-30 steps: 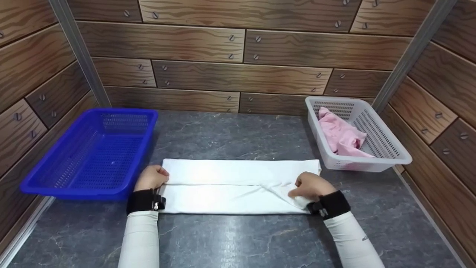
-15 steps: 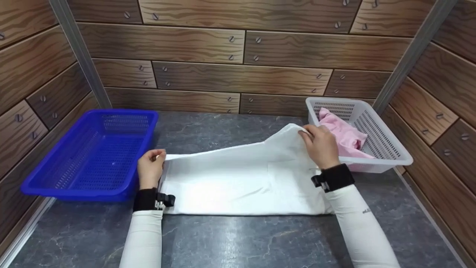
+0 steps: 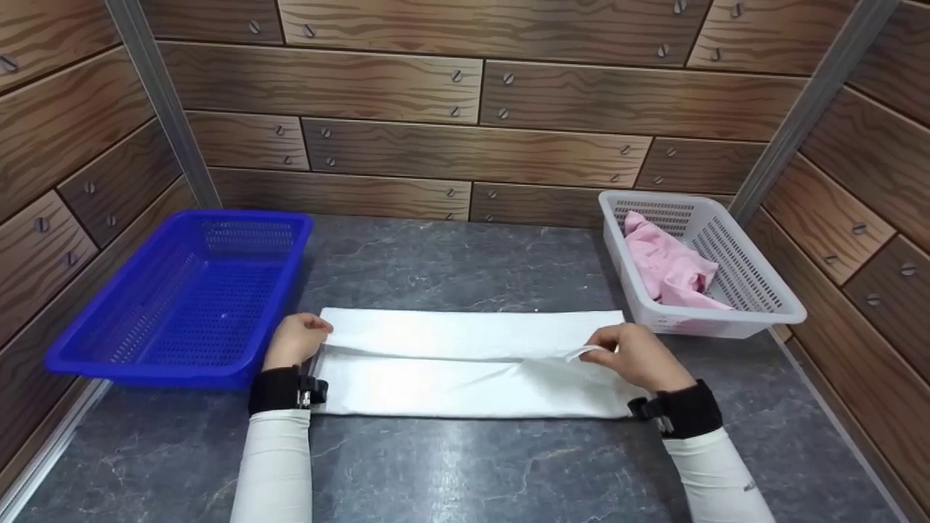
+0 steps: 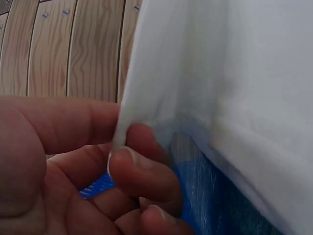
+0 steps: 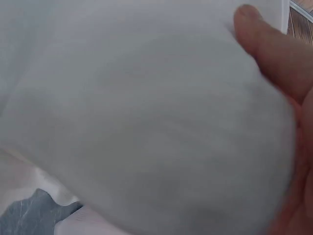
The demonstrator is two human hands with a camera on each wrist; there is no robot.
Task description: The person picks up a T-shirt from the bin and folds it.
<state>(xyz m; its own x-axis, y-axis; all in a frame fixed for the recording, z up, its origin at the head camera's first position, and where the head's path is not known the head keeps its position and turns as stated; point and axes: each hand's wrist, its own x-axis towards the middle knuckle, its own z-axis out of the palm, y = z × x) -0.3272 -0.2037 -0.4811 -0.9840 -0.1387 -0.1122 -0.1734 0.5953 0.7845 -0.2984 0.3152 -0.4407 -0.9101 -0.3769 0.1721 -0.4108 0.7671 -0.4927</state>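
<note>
A white cloth lies folded into a long rectangle on the table, its far strip turned over so that an edge runs lengthwise along the middle. At its left end my left hand pinches this folded strip; in the left wrist view the cloth's edge sits between thumb and fingers. Toward the right end, my right hand pinches the raised edge of the strip between thumb and fingers. Creases spread from there over the lower layer. The right wrist view is mostly filled by cloth, with the thumb lying on it.
To the left stands a blue plastic basket with nothing seen inside. A white basket at the back right holds a crumpled pink cloth. Wood-patterned walls enclose the grey marbled table on three sides.
Half a second ago both hands held the cloth's far edge up, the right hand highest. Both have since come down toward me, laying the strip over again, flatter than one second ago.
</note>
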